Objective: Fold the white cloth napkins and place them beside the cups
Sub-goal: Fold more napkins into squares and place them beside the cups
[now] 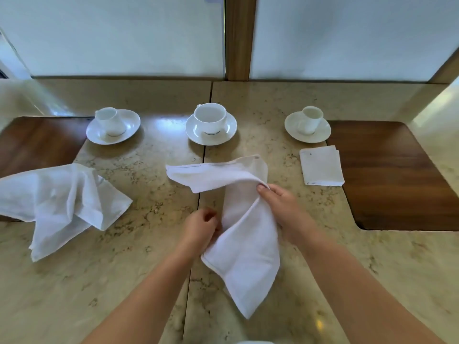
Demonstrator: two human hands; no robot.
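A white cloth napkin (244,247) hangs loose and half unfolded over the table's middle. My right hand (280,207) pinches its upper fold, and my left hand (200,228) grips its left edge lower down. A second napkin (62,202) lies crumpled at the left. A third napkin (321,166), folded into a neat square, rests in front of the right cup (310,119). The middle cup (210,117) and the left cup (109,120) stand on their saucers along the far side, with no napkin beside them.
The beige stone table (149,269) has a seam running down its middle. Dark wooden insets sit at the right (387,175) and the far left (37,142). A white wall with a wooden post (239,38) stands behind the table.
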